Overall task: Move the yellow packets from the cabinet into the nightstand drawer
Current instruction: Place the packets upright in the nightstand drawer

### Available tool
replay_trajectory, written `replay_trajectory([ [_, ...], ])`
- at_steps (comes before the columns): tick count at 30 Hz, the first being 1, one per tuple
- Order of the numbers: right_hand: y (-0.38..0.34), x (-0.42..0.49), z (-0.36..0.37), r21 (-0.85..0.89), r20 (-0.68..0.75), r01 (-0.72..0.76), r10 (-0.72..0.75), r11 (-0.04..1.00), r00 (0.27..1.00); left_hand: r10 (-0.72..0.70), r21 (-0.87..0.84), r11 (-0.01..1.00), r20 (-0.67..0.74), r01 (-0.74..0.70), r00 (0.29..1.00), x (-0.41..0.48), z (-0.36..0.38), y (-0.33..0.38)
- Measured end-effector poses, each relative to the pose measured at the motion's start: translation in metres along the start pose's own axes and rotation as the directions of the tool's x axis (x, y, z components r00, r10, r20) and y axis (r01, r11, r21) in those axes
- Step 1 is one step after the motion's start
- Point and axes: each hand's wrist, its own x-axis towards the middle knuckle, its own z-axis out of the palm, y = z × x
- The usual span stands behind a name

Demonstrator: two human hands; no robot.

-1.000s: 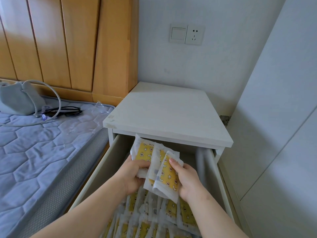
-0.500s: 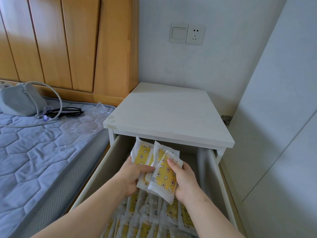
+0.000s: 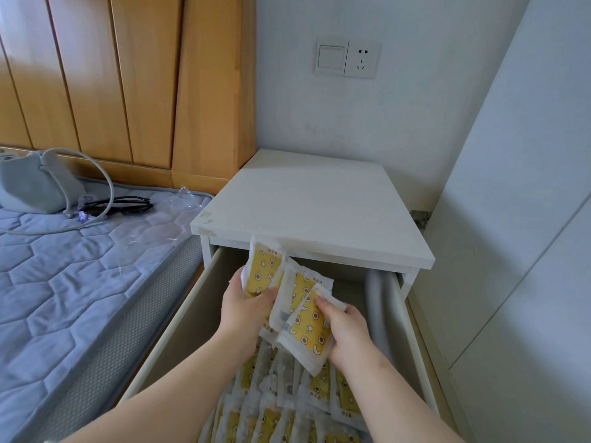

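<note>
Here, both hands' fingers (image 3: 324,306) clamp the yellow packets (image 3: 295,302) lower centre, drawer (image 3: 179,327) directly beneath.

A blue-grey quilted mattress (image 3: 64,298) lies at left, below a wooden headboard (image 3: 128,75). On it rest a pale grey bag (image 3: 32,183), black glasses (image 3: 121,204) just beside it, a looping white cable (image 3: 107,177) and crumpled clear plastic (image 3: 188,199). A switch-and-socket plate (image 3: 347,59) sits on the wall.
</note>
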Motion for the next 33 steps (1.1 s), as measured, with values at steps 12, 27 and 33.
replay_trajectory([
  [12,-0.001,0.003,0.002,0.012,0.082,-0.166,0.165,0.986,0.983,-0.086,-0.148,0.986,-0.028,0.081,0.996,0.004,-0.004,0.005],
  [27,-0.011,0.006,-0.007,0.25,0.049,-0.115,0.106,0.961,0.993,-0.257,-0.204,0.952,-0.133,0.227,0.957,0.011,-0.007,0.002],
  [33,-0.002,-0.003,0.009,0.276,0.209,-0.173,0.117,0.945,0.971,-0.176,-0.242,0.963,-0.228,0.12,0.957,0.01,-0.009,0.001],
])
